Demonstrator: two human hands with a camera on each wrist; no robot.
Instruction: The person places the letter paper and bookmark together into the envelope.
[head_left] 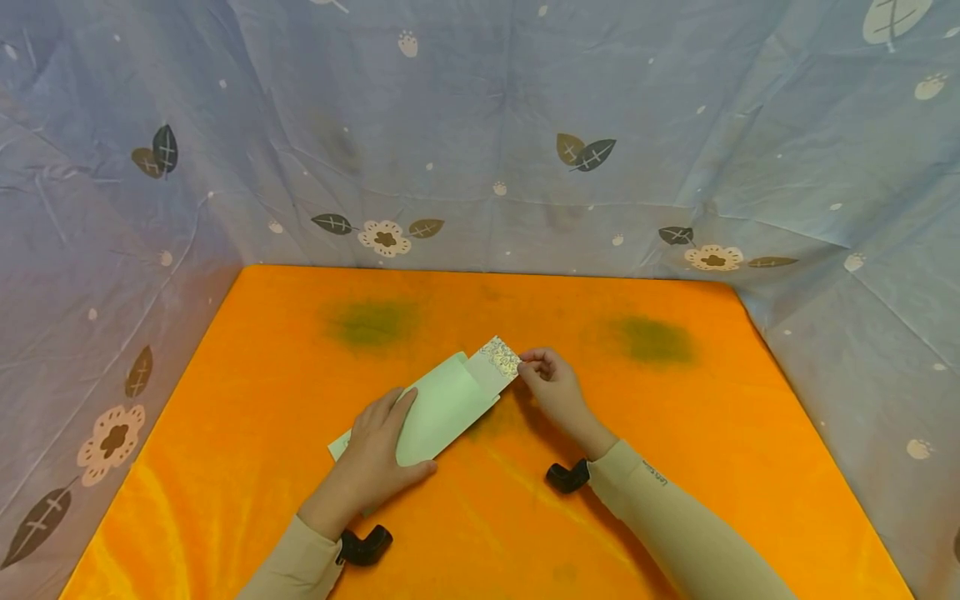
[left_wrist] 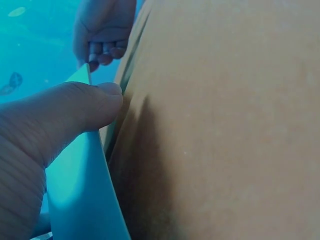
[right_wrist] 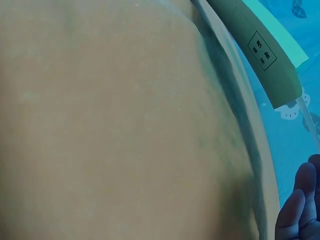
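In the head view my left hand (head_left: 372, 450) holds a pale green envelope (head_left: 444, 414) tilted above the orange cloth, thumb along its lower edge and fingers at the upper one. A whitish card (head_left: 487, 367) with a speckled gold end sticks out of the envelope's upper right end. At that card's outer corner, my right hand (head_left: 557, 392) pinches with thumb and forefinger. The left wrist view shows the left thumb (left_wrist: 80, 107) across the envelope (left_wrist: 82, 175). A printed box with characters marks the envelope's underside (right_wrist: 282, 82) in the right wrist view, where the card shows only edge-on.
An orange velvety cloth (head_left: 285, 333) covers the table, with two dark greenish patches toward the back. Blue-grey curtains (head_left: 480, 125) with leaves and flowers rise behind and on both sides. Black wrist mounts (head_left: 365, 546) hang at both cuffs.
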